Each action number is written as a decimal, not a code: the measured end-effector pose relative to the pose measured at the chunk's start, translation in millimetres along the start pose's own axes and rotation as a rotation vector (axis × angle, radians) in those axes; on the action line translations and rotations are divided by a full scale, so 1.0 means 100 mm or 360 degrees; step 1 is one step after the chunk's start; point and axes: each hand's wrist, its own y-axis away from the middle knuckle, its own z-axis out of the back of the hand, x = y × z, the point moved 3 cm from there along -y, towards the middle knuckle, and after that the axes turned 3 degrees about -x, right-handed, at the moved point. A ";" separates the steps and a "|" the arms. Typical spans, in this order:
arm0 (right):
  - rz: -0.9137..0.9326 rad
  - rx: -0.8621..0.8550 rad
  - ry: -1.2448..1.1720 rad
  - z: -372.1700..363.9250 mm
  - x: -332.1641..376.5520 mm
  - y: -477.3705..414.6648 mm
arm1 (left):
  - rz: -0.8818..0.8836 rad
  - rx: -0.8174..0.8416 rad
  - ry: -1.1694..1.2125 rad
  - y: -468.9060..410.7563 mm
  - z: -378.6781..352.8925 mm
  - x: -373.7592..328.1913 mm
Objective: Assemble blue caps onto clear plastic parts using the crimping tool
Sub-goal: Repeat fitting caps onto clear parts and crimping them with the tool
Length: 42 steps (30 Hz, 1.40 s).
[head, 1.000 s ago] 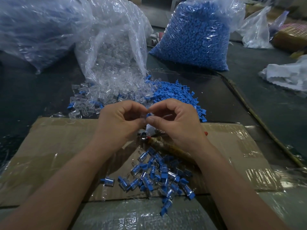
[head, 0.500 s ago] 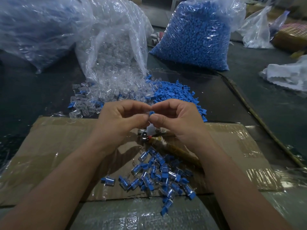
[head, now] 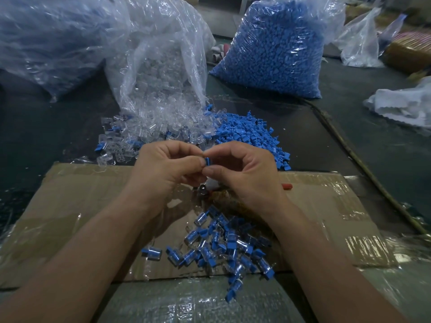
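Both hands up in front of me, fingertips meeting. Left hand [head: 163, 169]: fingers curled, thumb and forefinger closed to a pinch. Right hand [head: 242, 176]: the same, thumb underneath and forefinger arched over. Between the two pinches sits one blue cap [head: 207, 161], with only a sliver of blue showing. I cannot tell whether a clear part is held with it; my left fingers cover that side.

Directly under my hands, on the cardboard sheet [head: 81, 201]: the crimping tool [head: 203, 191]. Its metal head shows just below my left fingers, and my right hand and wrist hide the rest. A red tip [head: 287, 186] sticks out past the outer side of my right wrist. Neither hand is touching the tool.

Toward me from the hands, between my forearms: a heap of assembled pieces [head: 224, 243], clear bodies with blue ends, lying every way. One lies a little apart on the left-forearm side.

Beyond the fingertips, on the dark counter [head: 35, 127]: loose clear parts [head: 149, 134] ahead of the left hand and loose blue caps [head: 247, 134] ahead of the right, the two piles touching where they meet.

Farther out past those: an open bag of clear parts [head: 163, 66] spilling into the left pile, and a full bag of blue caps [head: 275, 47] behind the right pile. Another big plastic bag [head: 51, 38] stands far out to the left. A white cloth [head: 401, 106] lies well off to the right.
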 end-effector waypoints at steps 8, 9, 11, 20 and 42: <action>0.0125 -0.0080 0.0158 0.02 -0.02 0.01 | 0.0115 0.0065 0.0088 0.00 -0.01 0.02; 0.0142 -0.0084 0.0169 0.02 -0.02 0.01 | 0.0118 0.0063 0.0095 -0.01 -0.01 0.03; 0.0174 -0.0093 0.0196 0.02 -0.01 0.00 | 0.0122 0.0065 0.0098 -0.02 0.00 0.04; 0.0269 -0.0117 0.0273 0.04 -0.02 0.00 | 0.0141 0.0081 0.0093 -0.04 0.01 0.09; 0.0275 -0.0116 0.0318 0.06 0.02 0.01 | 0.0197 0.0288 0.0185 -0.07 0.05 0.06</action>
